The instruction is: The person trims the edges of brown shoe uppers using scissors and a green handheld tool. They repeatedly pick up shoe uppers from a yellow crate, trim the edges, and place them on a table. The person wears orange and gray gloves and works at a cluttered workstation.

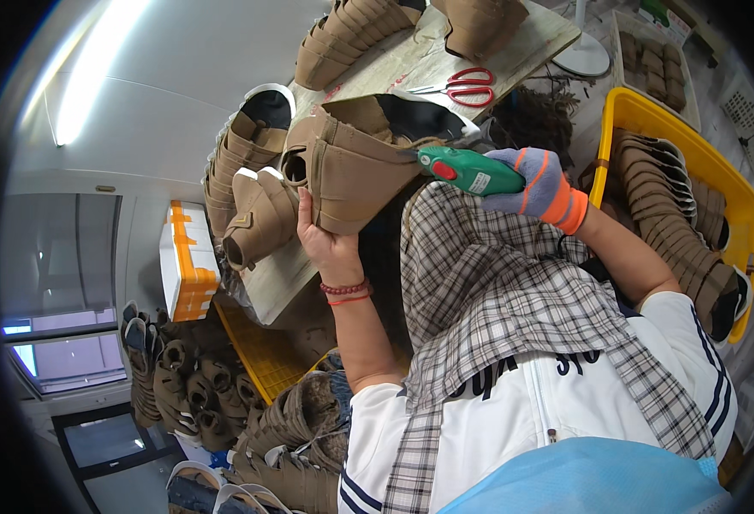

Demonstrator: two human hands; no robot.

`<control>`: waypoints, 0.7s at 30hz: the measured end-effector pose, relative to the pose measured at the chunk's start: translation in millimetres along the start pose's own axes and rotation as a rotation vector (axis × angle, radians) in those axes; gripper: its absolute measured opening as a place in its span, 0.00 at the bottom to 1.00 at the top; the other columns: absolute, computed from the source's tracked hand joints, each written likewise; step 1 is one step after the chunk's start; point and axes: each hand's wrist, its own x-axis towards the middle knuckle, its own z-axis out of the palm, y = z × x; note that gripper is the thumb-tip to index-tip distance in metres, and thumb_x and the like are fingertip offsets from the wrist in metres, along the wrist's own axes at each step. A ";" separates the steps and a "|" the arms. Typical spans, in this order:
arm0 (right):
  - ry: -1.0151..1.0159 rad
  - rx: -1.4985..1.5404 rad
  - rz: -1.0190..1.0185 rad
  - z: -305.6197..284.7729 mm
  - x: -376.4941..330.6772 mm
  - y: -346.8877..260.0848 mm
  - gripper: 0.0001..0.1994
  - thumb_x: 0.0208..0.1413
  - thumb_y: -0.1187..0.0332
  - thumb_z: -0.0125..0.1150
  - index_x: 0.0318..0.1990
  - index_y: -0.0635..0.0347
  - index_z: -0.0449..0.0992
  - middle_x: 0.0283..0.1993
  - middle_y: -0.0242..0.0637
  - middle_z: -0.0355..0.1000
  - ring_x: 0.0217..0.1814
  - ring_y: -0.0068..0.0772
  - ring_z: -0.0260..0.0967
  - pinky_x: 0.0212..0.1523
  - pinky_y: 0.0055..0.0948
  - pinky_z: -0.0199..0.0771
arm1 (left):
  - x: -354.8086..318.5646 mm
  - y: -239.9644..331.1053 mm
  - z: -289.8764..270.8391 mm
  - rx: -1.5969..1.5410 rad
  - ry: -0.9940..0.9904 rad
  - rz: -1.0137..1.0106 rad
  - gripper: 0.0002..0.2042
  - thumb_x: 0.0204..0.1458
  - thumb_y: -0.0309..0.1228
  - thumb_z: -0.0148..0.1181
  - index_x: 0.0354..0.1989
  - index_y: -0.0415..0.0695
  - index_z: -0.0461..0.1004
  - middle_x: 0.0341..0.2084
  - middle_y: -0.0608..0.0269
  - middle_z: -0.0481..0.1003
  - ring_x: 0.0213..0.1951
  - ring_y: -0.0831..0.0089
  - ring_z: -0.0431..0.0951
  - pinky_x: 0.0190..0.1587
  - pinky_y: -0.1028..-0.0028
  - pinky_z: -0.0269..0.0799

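My left hand (330, 248) is bare and closed on the lower side of a brown fabric shoe upper (360, 184), holding it up over the table's near edge. My right hand (541, 184), in a grey and orange glove, grips a green handheld power cutter (471, 171) with a red button. The cutter's narrow front end meets the upper's right edge; whether it touches is hard to make out. Another brown upper (261, 218) lies just left of my left hand. Behind it stands a nested stack of uppers (229, 167). Red-handled scissors (471, 87) rest farther back on the table.
The worktable (535, 38) carries more stacked uppers (351, 43) at its far side. At the right, a yellow crate (606, 141) holds nested uppers, with dark scraps (535, 120) beside it. A taped white box (193, 261), another yellow crate (265, 364) and piled uppers (201, 385) are at the left.
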 end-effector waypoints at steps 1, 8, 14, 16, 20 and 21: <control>0.029 0.012 0.013 3.3 -0.4 0.1 0.28 0.35 0.56 0.76 0.44 0.61 0.76 0.31 0.42 0.76 0.30 0.34 0.75 0.35 0.26 0.74 | -1.9 -2.3 5.0 0.007 -0.007 0.018 0.15 0.60 0.31 0.47 0.51 0.37 0.69 0.49 0.51 0.72 0.51 0.58 0.73 0.55 0.58 0.68; 0.226 0.239 0.192 -1.5 4.8 12.8 0.26 0.41 0.58 0.74 0.46 0.63 0.74 0.32 0.35 0.76 0.32 0.18 0.72 0.35 0.20 0.72 | 8.4 -31.0 38.7 1.389 -0.174 0.564 0.14 0.51 0.24 0.56 0.47 0.35 0.72 0.42 0.51 0.73 0.46 0.57 0.73 0.50 0.69 0.66; 0.306 0.160 0.346 -22.7 -0.7 32.9 0.24 0.44 0.56 0.72 0.46 0.61 0.75 0.32 0.31 0.76 0.33 0.15 0.70 0.34 0.19 0.71 | 90.3 -60.8 17.7 2.081 -0.289 0.818 0.11 0.48 0.30 0.60 0.31 0.31 0.73 0.32 0.46 0.70 0.38 0.47 0.68 0.42 0.61 0.64; 0.295 0.126 0.368 -24.1 -4.9 37.7 0.24 0.44 0.55 0.72 0.45 0.61 0.75 0.32 0.32 0.76 0.32 0.16 0.70 0.35 0.20 0.71 | 99.5 -65.4 13.7 1.993 -0.157 0.699 0.10 0.50 0.29 0.59 0.31 0.32 0.73 0.32 0.45 0.72 0.36 0.48 0.70 0.41 0.63 0.65; 0.293 0.107 0.355 -18.5 -8.9 46.9 0.25 0.43 0.53 0.72 0.44 0.60 0.75 0.31 0.32 0.75 0.31 0.17 0.69 0.34 0.21 0.71 | 77.3 -55.8 17.9 1.387 -0.080 0.594 0.08 0.55 0.26 0.56 0.38 0.34 0.75 0.36 0.54 0.77 0.37 0.68 0.76 0.43 0.74 0.68; 0.290 0.104 0.338 -15.1 -6.6 45.9 0.25 0.43 0.53 0.72 0.44 0.60 0.75 0.30 0.32 0.75 0.30 0.17 0.69 0.34 0.21 0.71 | 66.2 -52.0 24.5 1.195 -0.109 0.629 0.08 0.56 0.25 0.55 0.41 0.34 0.74 0.38 0.58 0.77 0.39 0.73 0.75 0.45 0.75 0.68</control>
